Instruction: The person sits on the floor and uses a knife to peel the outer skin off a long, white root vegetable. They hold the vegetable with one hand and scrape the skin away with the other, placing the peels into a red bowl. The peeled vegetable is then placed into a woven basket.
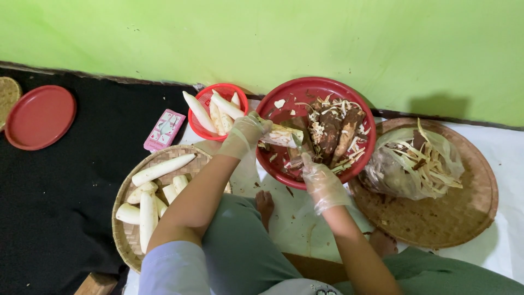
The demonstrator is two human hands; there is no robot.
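Note:
Both my hands wear thin clear plastic gloves. My left hand grips a partly peeled cassava root and holds it over a large red basin. My right hand is closed on a small knife whose blade meets the root's end. Brown peelings and white shavings lie piled in the basin.
A small red basket of peeled white roots stands left of the basin. A woven tray with several peeled roots lies at my left knee. Another round woven tray carries a plastic bag of peelings. A red plate and a pink packet rest on black cloth.

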